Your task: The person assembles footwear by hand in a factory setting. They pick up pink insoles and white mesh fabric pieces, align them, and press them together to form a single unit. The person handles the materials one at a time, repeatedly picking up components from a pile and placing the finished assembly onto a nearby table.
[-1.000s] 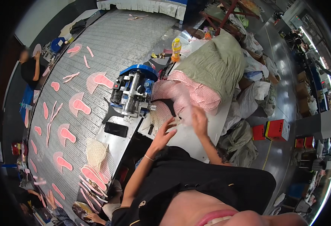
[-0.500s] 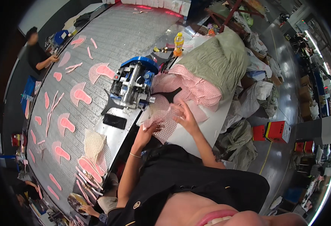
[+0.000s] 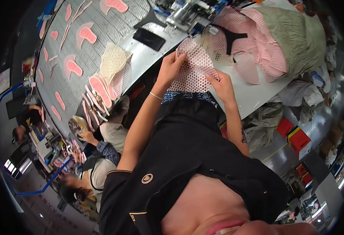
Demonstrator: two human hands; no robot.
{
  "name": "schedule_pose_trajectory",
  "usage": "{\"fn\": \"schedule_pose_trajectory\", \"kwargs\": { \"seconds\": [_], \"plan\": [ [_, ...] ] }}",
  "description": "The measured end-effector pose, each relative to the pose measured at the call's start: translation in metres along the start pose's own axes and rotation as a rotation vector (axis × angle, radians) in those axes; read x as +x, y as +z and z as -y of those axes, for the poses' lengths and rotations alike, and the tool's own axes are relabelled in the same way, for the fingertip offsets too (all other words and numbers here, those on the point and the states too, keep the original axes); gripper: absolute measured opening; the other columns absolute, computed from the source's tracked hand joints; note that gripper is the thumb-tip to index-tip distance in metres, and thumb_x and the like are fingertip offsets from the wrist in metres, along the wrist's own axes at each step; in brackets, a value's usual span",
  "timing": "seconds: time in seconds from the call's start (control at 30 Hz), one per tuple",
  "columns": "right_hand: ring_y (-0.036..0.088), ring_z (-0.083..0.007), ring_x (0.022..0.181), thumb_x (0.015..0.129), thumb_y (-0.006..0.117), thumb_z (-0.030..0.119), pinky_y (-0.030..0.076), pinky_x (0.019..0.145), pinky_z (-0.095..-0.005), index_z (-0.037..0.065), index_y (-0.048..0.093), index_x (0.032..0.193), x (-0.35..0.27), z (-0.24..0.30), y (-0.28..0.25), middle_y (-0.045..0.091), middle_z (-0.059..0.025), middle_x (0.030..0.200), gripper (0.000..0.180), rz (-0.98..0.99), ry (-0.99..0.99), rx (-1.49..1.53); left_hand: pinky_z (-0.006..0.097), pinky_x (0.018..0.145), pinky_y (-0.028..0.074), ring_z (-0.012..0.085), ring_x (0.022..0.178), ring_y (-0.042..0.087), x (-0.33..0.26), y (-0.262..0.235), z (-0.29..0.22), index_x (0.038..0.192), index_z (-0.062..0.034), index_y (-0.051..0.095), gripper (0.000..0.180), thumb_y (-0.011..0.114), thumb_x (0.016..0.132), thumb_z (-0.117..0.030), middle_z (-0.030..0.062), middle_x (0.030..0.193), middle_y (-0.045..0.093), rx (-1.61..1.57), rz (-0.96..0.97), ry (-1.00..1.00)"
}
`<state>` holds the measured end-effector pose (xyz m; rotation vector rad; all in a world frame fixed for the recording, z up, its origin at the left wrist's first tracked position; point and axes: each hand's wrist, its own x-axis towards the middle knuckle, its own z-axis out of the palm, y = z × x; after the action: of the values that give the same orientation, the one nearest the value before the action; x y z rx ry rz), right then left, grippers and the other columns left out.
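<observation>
A pink mesh fabric piece [image 3: 195,68] with a honeycomb pattern is held over the edge of the white worktable [image 3: 258,96]. My left hand [image 3: 170,68] grips its left edge, fingers curled over the top. Its lower right edge is pinched by my right hand [image 3: 222,85]. Behind the piece lies a heap of more pink mesh [image 3: 258,47] with a black strap-shaped piece [image 3: 230,37] on it.
A blue and silver machine [image 3: 187,11] stands at the table's far side, a black phone [image 3: 150,38] beside it. An olive cloth bundle [image 3: 297,35] lies right. A grey conveyor [image 3: 101,47] carries pink cut shapes. A seated person [image 3: 97,164] works lower left. Red boxes [image 3: 295,137] sit on the floor.
The view has swung down and closer to the table. Both hands have drawn the pink mesh piece off the heap toward the table's near edge.
</observation>
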<state>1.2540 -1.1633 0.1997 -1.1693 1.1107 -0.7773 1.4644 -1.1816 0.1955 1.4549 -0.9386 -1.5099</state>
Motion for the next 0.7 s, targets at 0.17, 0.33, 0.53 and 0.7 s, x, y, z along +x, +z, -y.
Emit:
{"fn": "schedule_pose_trajectory", "kwargs": {
  "seconds": [0.17, 0.33, 0.53, 0.7],
  "plan": [
    [0.054, -0.0062, 0.077, 0.092, 0.057, 0.013, 0.044, 0.069, -0.0236, -0.006, 0.064, 0.104, 0.008, 0.002, 0.003, 0.065, -0.0013, 0.087, 0.024, 0.049, 0.081, 0.043, 0.023, 0.069, 0.045, 0.0059, 0.076, 0.054, 0.020, 0.000, -0.015, 0.096, 0.0013, 0.062, 0.021, 0.056, 0.095, -0.019, -0.0003, 0.084, 0.060, -0.173, -0.024, 0.050],
    [0.058, -0.0075, 0.083, 0.093, 0.057, 0.015, 0.046, 0.075, -0.0240, -0.006, 0.065, 0.107, 0.018, 0.013, -0.004, 0.069, -0.0058, 0.095, 0.026, -0.024, 0.106, 0.042, 0.022, 0.060, 0.044, 0.0060, 0.065, 0.053, 0.043, -0.010, -0.014, 0.088, 0.0025, 0.064, 0.031, 0.056, 0.096, -0.026, -0.0008, 0.075, 0.061, -0.274, -0.094, -0.040],
    [0.058, -0.0073, 0.082, 0.094, 0.057, 0.015, 0.046, 0.073, -0.0238, -0.006, 0.066, 0.103, 0.022, 0.021, -0.008, 0.069, -0.0052, 0.092, 0.024, -0.134, 0.106, 0.049, 0.022, 0.069, 0.050, 0.0071, 0.074, 0.060, 0.061, -0.013, -0.005, 0.098, 0.0011, 0.063, 0.027, 0.053, 0.098, -0.024, 0.0025, 0.088, 0.066, -0.485, 0.095, -0.093],
    [0.059, -0.0086, 0.089, 0.094, 0.057, 0.013, 0.045, 0.082, -0.0242, -0.004, 0.063, 0.110, 0.018, 0.015, -0.020, 0.066, -0.0053, 0.103, 0.023, -0.109, 0.182, 0.064, 0.021, 0.061, 0.043, 0.0050, 0.067, 0.053, 0.077, -0.008, -0.001, 0.090, 0.0013, 0.067, 0.027, 0.058, 0.095, -0.024, -0.0007, 0.078, 0.062, -0.260, -0.009, -0.144]
  ]
}}
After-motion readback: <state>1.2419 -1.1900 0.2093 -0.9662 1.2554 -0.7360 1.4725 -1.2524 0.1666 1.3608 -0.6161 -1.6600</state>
